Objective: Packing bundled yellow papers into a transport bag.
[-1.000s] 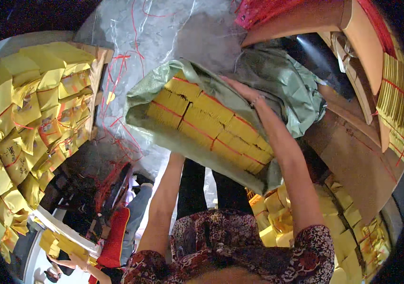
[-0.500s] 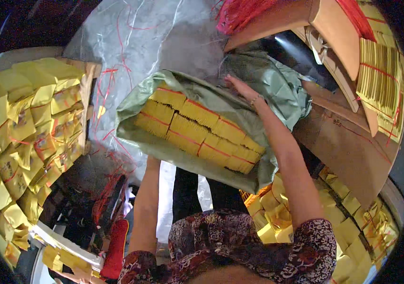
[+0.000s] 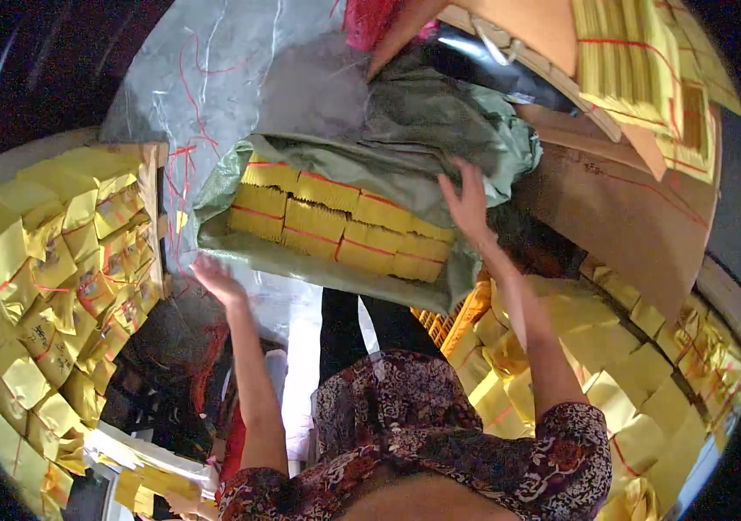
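Left hand [image 3: 218, 281] open, empty, just beside the left end of the green sack [image 3: 301, 267]. Right hand [image 3: 469, 205] also open, fingers parted at the sack's right end; contact I cannot tell. Sack sits before my legs, mouth wide, holding yellow paper bundles [image 3: 315, 224] in rows, bound with red string [image 3: 258, 213].

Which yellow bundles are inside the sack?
The central red-tied rows, ringed by the green sack; the left pile, lower-right pile and upper-right stack lie outside it.
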Tool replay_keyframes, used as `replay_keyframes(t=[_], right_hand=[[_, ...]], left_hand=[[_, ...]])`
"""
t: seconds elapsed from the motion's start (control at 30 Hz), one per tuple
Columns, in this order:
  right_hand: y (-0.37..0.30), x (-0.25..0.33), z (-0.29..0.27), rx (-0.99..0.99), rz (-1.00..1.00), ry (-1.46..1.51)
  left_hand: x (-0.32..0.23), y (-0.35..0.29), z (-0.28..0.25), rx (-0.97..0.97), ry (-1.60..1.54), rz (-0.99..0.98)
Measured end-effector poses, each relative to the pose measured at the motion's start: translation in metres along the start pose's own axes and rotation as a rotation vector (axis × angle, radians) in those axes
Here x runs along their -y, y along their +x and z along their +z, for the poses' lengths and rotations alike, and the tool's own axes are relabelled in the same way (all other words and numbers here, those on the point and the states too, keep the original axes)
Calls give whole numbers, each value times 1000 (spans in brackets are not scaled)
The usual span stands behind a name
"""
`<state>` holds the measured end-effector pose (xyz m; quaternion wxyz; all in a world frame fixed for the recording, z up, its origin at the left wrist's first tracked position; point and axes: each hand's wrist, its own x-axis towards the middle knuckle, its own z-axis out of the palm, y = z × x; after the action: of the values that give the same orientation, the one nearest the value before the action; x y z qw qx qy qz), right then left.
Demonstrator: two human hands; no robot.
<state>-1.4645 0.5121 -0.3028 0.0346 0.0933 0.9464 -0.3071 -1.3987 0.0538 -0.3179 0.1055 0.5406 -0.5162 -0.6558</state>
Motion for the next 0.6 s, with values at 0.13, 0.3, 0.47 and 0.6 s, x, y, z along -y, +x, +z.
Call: replay_keyframes(t=[0.13,0.3,0.47,0.6], right_hand=[[-80,-17,-34,49,298,-247],[-122,-92,26,208,735,88],[-129,-147,46,-39,892,128],[-113,-51,20,123,756,351]], left_hand=[[-89,-12,38,121,1145,842],[-114,28,89,380,1397,983],[-59,83,139,334,1356,592],[-66,76,79,313,1151,207]])
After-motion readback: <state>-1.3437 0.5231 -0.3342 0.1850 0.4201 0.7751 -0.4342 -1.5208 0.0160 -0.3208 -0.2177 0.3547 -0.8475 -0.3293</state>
